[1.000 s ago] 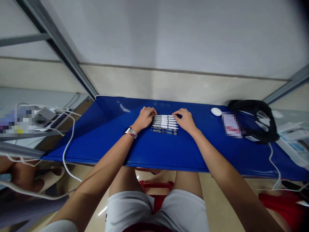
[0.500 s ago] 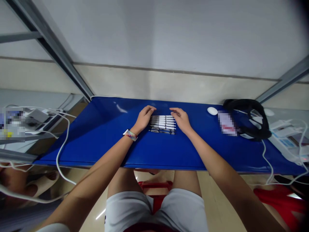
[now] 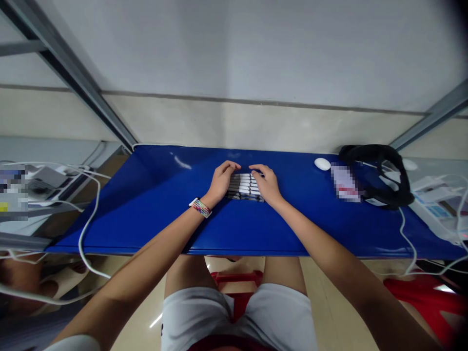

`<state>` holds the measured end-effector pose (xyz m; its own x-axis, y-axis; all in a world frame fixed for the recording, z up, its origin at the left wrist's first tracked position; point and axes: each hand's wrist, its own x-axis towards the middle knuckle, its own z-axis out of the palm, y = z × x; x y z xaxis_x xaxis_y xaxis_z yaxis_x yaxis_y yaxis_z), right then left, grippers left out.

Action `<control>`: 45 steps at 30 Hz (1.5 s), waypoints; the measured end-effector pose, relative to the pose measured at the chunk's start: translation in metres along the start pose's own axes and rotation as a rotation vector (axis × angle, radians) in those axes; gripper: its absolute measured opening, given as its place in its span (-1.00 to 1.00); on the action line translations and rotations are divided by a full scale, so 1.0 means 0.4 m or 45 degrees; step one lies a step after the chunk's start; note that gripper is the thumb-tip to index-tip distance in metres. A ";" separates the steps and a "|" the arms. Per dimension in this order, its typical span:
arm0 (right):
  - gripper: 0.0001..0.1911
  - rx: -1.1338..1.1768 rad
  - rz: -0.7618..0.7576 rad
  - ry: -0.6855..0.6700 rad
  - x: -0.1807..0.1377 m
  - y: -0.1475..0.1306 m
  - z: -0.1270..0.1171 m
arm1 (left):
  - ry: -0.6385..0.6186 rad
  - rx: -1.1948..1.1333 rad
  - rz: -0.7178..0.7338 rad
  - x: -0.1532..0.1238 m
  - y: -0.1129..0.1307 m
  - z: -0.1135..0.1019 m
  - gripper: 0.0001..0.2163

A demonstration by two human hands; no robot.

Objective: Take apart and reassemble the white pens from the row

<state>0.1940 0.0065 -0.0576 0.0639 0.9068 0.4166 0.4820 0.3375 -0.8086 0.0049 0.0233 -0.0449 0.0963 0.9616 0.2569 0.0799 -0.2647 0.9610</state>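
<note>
A row of several white pens (image 3: 244, 186) lies side by side on the blue table top (image 3: 146, 204), near the middle. My left hand (image 3: 221, 179) rests at the left ends of the pens with its fingers curled over them. My right hand (image 3: 265, 184) lies palm down over their right ends, fingers bent and touching the pens. Both hands press in on the row from either side. A coloured band sits on my left wrist (image 3: 200, 206).
A white mouse (image 3: 322, 164) and a black headset (image 3: 380, 175) lie at the right of the table. White cables (image 3: 86, 214) and small devices hang off the left side. A red stool (image 3: 237, 285) shows between my legs. A wall rises behind the table.
My right hand has slid left over the pens, covering their right ends, and the gap between my hands has narrowed. The view has shifted slightly.
</note>
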 end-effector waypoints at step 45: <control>-0.80 -0.087 0.001 -0.115 -0.002 -0.018 -0.016 | -0.012 0.059 -0.004 -0.024 0.007 0.006 -0.76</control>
<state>0.1961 0.0016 -0.0495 -0.0130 0.9273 0.3740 0.5408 0.3211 -0.7774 0.0066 0.0132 -0.0450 0.1052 0.9618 0.2527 0.1259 -0.2649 0.9560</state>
